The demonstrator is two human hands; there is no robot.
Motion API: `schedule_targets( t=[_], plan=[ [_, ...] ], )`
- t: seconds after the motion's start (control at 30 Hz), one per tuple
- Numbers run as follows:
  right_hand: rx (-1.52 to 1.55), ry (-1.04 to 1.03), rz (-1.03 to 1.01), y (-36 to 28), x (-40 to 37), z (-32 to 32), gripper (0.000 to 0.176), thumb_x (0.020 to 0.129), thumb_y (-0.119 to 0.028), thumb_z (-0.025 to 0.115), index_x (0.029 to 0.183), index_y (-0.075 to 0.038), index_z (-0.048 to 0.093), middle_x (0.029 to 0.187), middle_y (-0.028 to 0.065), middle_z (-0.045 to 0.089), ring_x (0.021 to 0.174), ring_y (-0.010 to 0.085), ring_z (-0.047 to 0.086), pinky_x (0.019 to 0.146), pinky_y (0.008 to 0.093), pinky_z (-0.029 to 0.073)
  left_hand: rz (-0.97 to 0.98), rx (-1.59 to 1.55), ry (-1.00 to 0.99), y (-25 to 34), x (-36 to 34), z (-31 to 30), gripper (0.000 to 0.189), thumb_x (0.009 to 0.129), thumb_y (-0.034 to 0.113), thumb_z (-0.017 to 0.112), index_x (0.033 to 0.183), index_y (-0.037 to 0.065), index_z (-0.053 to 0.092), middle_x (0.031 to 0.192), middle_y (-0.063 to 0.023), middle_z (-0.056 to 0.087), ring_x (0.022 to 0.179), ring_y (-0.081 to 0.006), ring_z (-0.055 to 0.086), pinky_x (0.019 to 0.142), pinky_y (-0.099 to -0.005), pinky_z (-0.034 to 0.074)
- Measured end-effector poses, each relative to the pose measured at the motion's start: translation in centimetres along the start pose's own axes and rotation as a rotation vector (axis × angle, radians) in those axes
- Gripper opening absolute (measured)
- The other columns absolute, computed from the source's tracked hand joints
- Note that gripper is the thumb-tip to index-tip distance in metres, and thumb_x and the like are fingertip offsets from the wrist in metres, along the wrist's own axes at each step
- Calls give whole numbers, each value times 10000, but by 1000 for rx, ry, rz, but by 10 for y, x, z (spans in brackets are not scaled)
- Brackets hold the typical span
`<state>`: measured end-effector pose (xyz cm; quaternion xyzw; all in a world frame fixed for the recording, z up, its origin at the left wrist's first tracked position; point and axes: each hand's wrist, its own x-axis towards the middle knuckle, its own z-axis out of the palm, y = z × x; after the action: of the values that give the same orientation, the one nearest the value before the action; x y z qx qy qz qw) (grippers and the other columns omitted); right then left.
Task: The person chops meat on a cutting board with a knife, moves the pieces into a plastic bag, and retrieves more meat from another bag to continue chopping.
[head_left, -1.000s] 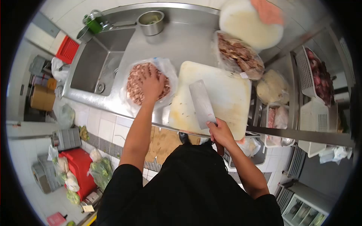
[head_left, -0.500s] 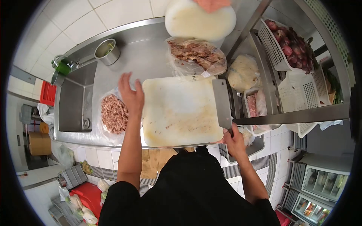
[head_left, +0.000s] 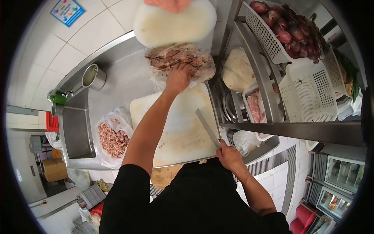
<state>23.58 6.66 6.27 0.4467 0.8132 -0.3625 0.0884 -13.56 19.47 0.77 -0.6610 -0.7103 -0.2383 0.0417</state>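
My left hand (head_left: 179,79) reaches across the white cutting board (head_left: 179,124) and touches the near side of the brown meat (head_left: 163,58) in a clear plastic bag; its fingertips are partly hidden against the meat, so I cannot tell if they grip it. At the board's near right edge, my right hand (head_left: 230,156) is closed round the handle of a cleaver (head_left: 208,127), whose blade lies over the board and points up and left. Chopped pink meat (head_left: 112,141) rests in an open plastic bag left of the board.
A metal pot (head_left: 93,78) stands at the back left, beside the sink (head_left: 78,132). Behind the bagged meat is a second white board (head_left: 175,23). On the right, a metal shelf (head_left: 296,125) holds a basket of red onions (head_left: 294,33) and an empty white basket (head_left: 307,93).
My left hand has moved from beside the board to the bagged meat. The cleaver has turned from near the board's right edge to a slant over the board. The view has shifted.
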Motion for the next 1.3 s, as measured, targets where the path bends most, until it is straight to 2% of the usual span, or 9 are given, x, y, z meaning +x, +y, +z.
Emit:
schedule_targets(
  t=[0.2,0.23,0.3,0.5,0.73,0.8,0.87,1.03,1.3],
  plan=[
    [25,-61,15,9,5,-3,415,1008,-269,538,1348,-32,520,886,279,716,842,455,710,791,568,558,-174,299,-140,10,6,19,438,832,181,684,1267,142,646,1245,-70,667,1294,-310,519,1052,-541,420],
    [26,-56,13,11,6,-4,418,1008,-268,537,1348,-25,521,877,274,717,837,450,713,789,560,562,-170,300,-142,10,10,21,438,832,181,684,1267,142,646,1245,-70,667,1294,-310,519,1052,-541,420],
    [25,-48,13,15,7,-6,421,1007,-266,535,1347,-19,523,867,269,719,833,445,715,787,553,567,-176,405,-214,5,18,26,293,866,179,658,1154,135,690,1187,-53,685,1197,-299,554,949,-505,422],
    [26,-47,-15,20,10,-10,427,1005,-259,537,1360,-23,515,871,262,726,824,450,719,773,546,577,-55,544,-295,-11,25,22,212,888,130,627,1074,129,726,1161,-58,689,1192,-292,567,957,-496,428],
    [21,-52,-20,16,9,-14,409,1006,-260,543,1332,-14,517,879,262,726,830,457,717,776,554,574,12,470,-287,-21,15,-9,163,902,148,635,1026,141,741,1130,-63,678,1195,-297,571,992,-485,450],
    [20,-53,-18,15,8,-13,404,1005,-259,544,1325,-14,518,886,263,727,839,459,716,783,557,572,14,376,-270,-24,15,-22,177,862,152,693,1032,153,741,1159,-60,670,1177,-308,576,994,-479,481],
    [50,-10,-28,17,9,-7,381,998,-275,563,1258,-1,513,858,305,706,838,509,691,778,606,545,20,375,-244,-23,13,-39,204,833,144,723,1037,148,737,1158,-56,670,1173,-312,579,989,-479,493],
    [4,-35,9,13,8,-8,415,995,-281,550,1336,-45,520,921,269,726,888,465,710,821,573,557,54,294,-87,-42,4,-65,286,766,120,777,1046,121,717,1146,-58,673,1152,-326,591,977,-475,520],
    [-25,21,-17,15,8,4,429,992,-289,542,1347,-49,519,959,289,720,912,471,704,833,571,555,-139,156,-72,-43,-23,-98,312,780,101,761,1083,103,689,1143,-79,686,1135,-363,609,938,-478,547]
  ],
)
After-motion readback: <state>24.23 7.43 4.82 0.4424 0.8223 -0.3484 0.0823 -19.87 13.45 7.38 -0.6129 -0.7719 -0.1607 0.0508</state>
